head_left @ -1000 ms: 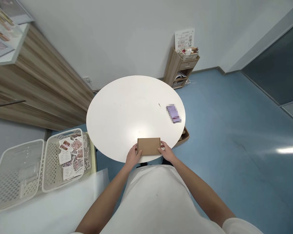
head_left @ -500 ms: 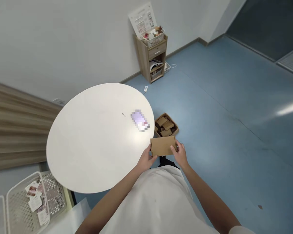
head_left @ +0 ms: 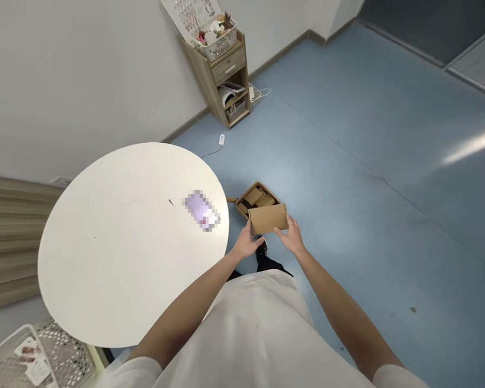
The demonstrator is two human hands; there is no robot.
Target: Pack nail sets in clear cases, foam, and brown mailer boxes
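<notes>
Flat brown cardboard box [head_left: 268,220] at the fingers, seen against the near rim of an open brown cardboard carton [head_left: 241,209].
Left to right: round white table [head_left: 113,242]; blurred purple rectangular item [head_left: 200,209] near its edge; left hand [head_left: 248,242], fingers at box's left end, thumb off the top; right hand [head_left: 292,236] at right end, thumb by near edge. Opposite ends likely keep it level. Gripping or loose: cannot tell.
</notes>
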